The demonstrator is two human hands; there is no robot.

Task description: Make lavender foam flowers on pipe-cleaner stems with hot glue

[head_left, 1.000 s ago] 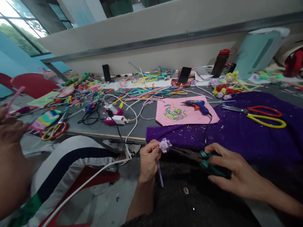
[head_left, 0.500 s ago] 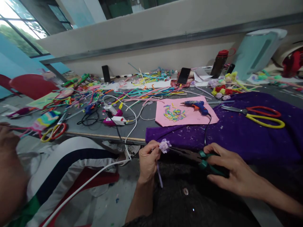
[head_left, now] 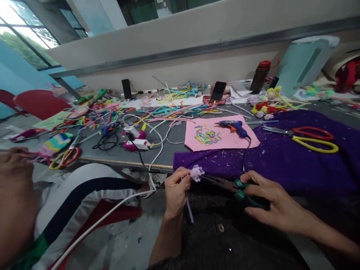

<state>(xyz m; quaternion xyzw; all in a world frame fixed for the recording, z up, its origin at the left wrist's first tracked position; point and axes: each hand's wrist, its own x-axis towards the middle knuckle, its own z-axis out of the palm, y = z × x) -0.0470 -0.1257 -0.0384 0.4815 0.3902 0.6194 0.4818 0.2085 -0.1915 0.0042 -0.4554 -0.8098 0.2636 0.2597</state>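
The cluttered bench (head_left: 118, 153) carries a purple cloth (head_left: 213, 159) at its near right. Before it, the right hand (head_left: 272, 200) grasps green-handled pliers (head_left: 226, 183), nose pointing left. The left hand (head_left: 177, 189) pinches the lilac flower (head_left: 197, 173) beside the cloth's near left edge, its stem (head_left: 190, 210) hanging. Whether the pliers' tips grip petals is unclear; a light squeeze and steady left fingers should spare the soft fuzz.
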